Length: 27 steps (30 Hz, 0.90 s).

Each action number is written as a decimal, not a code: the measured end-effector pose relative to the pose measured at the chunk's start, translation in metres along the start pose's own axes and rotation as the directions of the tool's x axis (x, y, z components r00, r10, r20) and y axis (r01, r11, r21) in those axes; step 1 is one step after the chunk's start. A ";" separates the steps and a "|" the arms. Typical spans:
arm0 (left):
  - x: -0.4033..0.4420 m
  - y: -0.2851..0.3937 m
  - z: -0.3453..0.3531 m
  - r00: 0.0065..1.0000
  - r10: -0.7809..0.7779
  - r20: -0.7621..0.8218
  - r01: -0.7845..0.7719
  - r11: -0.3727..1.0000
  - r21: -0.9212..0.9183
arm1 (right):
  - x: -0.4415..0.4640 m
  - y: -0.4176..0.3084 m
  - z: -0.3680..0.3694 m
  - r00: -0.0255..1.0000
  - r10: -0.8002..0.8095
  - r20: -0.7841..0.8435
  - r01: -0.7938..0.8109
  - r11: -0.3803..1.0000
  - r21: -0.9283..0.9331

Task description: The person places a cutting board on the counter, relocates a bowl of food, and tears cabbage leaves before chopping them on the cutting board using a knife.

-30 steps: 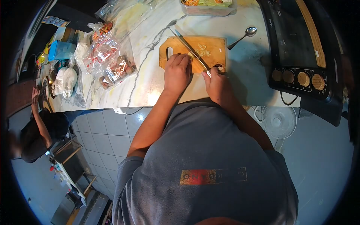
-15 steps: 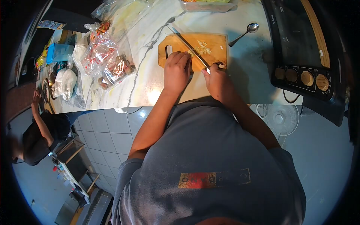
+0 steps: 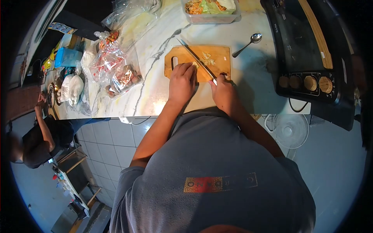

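A wooden cutting board (image 3: 217,52) lies on the marble-patterned counter. My right hand (image 3: 225,92) is closed round the handle of a knife (image 3: 198,59), whose blade slants up and left across the board. Small pale chopped pieces (image 3: 208,58) lie to the right of the blade. On the board's lower left rests my left hand (image 3: 182,83), fingers curled and pressed on a small pale piece (image 3: 195,65) beside the blade. Its fingers hide most of that piece. A small dark-edged bit (image 3: 223,74) sits near the board's right corner.
A spoon (image 3: 248,44) lies right of the board, near a black oven (image 3: 303,46). Behind is a plastic container of shredded vegetables (image 3: 211,17). Plastic bags of food (image 3: 116,70) are on the left. Another person (image 3: 42,136) is at the far left. A fan (image 3: 289,130) stands below.
The view has shifted, so the board and counter items appear lower and more of the vegetable container shows. Both hands keep nearly the same places on the board and knife.
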<state>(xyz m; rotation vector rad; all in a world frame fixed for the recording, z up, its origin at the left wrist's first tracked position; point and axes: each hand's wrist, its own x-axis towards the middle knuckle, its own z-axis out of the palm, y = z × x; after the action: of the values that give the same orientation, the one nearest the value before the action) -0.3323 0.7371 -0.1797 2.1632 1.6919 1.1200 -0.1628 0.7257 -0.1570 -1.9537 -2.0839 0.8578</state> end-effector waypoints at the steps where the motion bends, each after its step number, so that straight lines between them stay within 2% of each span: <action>1: -0.001 0.002 0.000 1.000 -0.017 -0.006 0.017 1.000 0.003 | -0.003 0.002 0.001 1.000 0.011 -0.029 -0.011 1.000 0.002; 4: 0.000 0.001 0.002 0.999 -0.038 -0.017 0.038 0.999 -0.003 | -0.004 0.003 0.000 0.997 0.072 -0.015 -0.072 0.997 0.006; 8: -0.003 0.000 0.006 0.998 -0.040 -0.044 0.039 0.999 -0.023 | -0.006 -0.003 -0.005 0.997 0.078 -0.006 -0.078 0.997 -0.008; 16: 0.001 0.003 0.001 1.000 -0.020 0.003 0.020 0.999 -0.026 | -0.010 -0.002 0.005 0.997 -0.040 -0.069 0.039 0.999 -0.009; 27: 0.000 0.002 0.003 1.000 -0.025 -0.018 0.024 0.999 -0.030 | -0.010 -0.008 0.003 1.000 -0.006 -0.001 0.006 1.000 0.024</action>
<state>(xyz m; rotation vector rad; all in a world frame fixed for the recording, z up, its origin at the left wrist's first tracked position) -0.3287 0.7377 -0.1807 2.1154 1.6940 1.1547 -0.1696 0.7150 -0.1533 -1.9348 -2.0676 0.8763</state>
